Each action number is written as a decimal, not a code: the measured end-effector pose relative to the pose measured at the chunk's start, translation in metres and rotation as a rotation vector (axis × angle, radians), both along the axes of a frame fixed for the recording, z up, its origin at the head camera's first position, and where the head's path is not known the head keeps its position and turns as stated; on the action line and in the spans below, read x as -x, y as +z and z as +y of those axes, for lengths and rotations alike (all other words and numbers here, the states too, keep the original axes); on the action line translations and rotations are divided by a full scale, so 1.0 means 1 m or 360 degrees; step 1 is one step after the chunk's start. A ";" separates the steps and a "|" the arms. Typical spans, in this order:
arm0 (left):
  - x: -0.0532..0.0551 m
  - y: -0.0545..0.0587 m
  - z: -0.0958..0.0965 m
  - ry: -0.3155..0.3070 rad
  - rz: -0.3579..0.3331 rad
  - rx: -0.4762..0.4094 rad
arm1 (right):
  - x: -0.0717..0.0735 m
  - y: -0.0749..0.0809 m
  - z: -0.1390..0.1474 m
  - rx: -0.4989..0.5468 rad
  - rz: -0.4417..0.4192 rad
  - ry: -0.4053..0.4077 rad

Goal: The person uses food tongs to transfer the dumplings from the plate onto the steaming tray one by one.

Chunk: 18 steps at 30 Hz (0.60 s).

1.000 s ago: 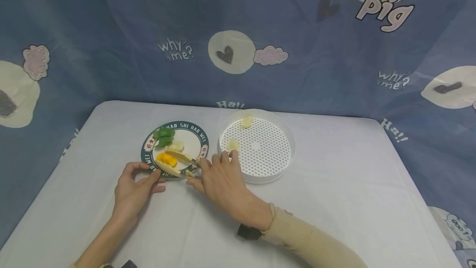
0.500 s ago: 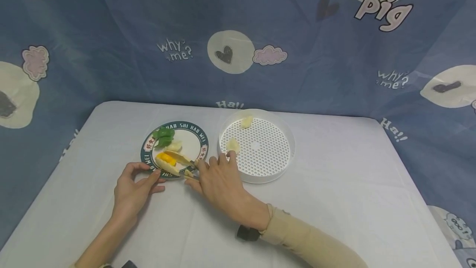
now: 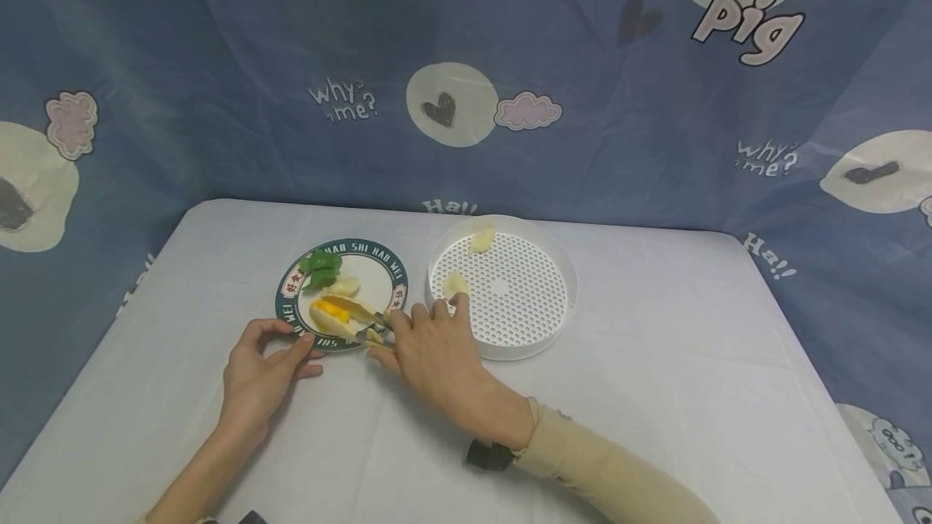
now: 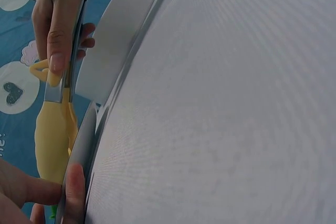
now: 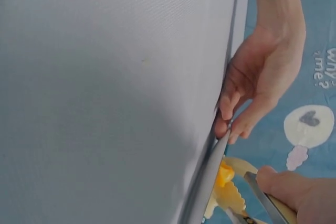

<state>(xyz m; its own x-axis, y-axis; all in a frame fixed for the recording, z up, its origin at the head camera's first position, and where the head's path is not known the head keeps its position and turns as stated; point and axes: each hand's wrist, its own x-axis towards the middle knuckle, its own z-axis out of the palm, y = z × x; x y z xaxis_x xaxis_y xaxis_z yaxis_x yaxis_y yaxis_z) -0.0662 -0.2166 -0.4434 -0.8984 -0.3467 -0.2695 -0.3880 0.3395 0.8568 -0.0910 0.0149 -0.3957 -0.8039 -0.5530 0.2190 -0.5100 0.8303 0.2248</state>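
Observation:
In the head view my left hand [image 3: 258, 374] pinches the near left edge of a round plate [image 3: 396, 269] with a dark green lettered rim. Its thumb and a finger grip that rim in the left wrist view. My right hand [image 3: 444, 358] holds tongs [image 3: 357, 310] with pale yellow heads and metal arms. Between the heads, over the plate, lies yellow-orange food [image 3: 331, 311]; whether it is clamped I cannot tell. Green pieces [image 3: 320, 267] and a pale slice [image 3: 342, 287] sit behind it. The right wrist view shows the yellow-orange food [image 5: 226, 174] beside a tong head [image 5: 231, 198].
A round white tray [image 3: 517, 306] with a perforated base stands right of the plate. Two pale slices lie in it, one slice [image 3: 483, 239] at the back and another slice [image 3: 456, 285] by my right fingers. A printed blue cloth [image 3: 582, 168] hangs behind the white table [image 3: 692, 362].
The tong heads have shifted slightly right over the plate, and the yellow-orange food between them has moved a little right too. My left hand stays at the rim.

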 end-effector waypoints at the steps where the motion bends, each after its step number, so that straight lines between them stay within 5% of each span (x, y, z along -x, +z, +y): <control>1: 0.000 0.000 0.000 -0.0002 -0.0003 0.0005 | 0.000 0.001 0.001 0.0005 -0.0002 0.0000; 8: 0.000 0.002 -0.001 -0.0009 -0.0041 0.0014 | -0.002 0.005 0.007 0.0021 0.0014 -0.0003; 18: -0.002 0.002 0.002 0.0018 -0.0004 0.0000 | -0.003 0.020 0.026 0.0084 -0.0162 -0.0109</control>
